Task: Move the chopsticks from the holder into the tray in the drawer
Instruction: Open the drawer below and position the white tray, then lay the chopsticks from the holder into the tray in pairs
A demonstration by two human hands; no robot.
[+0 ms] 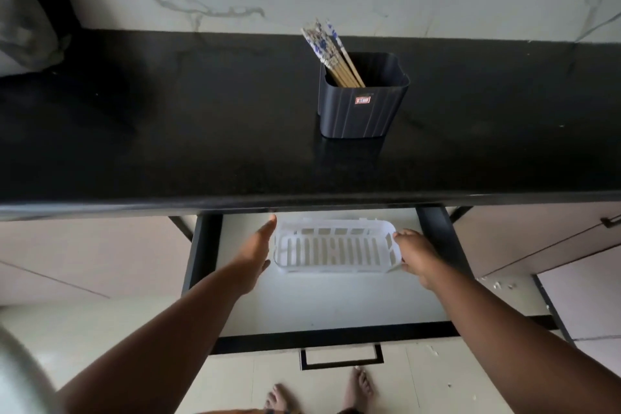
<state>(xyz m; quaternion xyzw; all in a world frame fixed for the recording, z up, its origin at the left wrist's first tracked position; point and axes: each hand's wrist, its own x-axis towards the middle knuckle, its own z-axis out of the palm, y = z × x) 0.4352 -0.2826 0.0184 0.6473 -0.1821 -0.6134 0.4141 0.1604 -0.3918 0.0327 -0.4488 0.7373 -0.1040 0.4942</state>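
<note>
Several wooden chopsticks with blue-and-white tops lean left in a dark ribbed holder standing on the black counter. Below it, the drawer is pulled out. A white slotted tray lies empty at the drawer's back. My left hand is flat beside the tray's left end, fingers extended. My right hand curls around the tray's right end, fingers over the rim and the front corner.
A grey bag with a brass padlock sits at the counter's far left. The marble wall rises behind the counter. Cabinet fronts flank the drawer, with a handle at right. My bare feet stand under the drawer front.
</note>
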